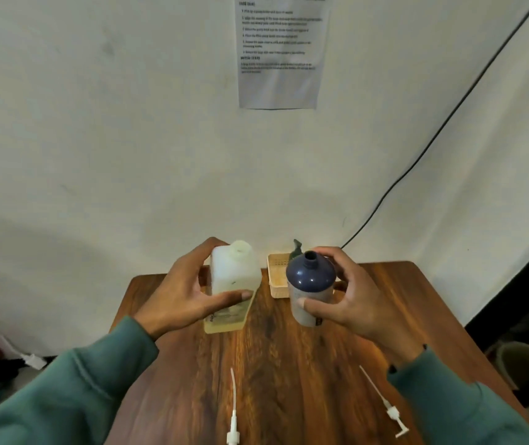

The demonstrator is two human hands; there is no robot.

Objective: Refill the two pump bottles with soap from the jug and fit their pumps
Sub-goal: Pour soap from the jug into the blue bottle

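My left hand (pixel 182 293) grips the white soap jug (pixel 233 277), which has no cap on its neck and is held above the wooden table (pixel 288 364). My right hand (pixel 346 297) holds a dark blue pump bottle (pixel 309 285) upright, its mouth open and no pump in it. The two are side by side, a small gap apart. Two white pumps with long tubes lie on the table near me: one (pixel 233 412) at the centre front, the other (pixel 385 406) to the right. A dark green object (pixel 296 248) peeks out behind the blue bottle; I cannot tell what it is.
A cream plastic basket (pixel 277 277) stands at the table's far edge against the white wall. A printed sheet (pixel 280 53) hangs on the wall and a black cable (pixel 433 136) runs down it. Clutter lies on the floor at the left.
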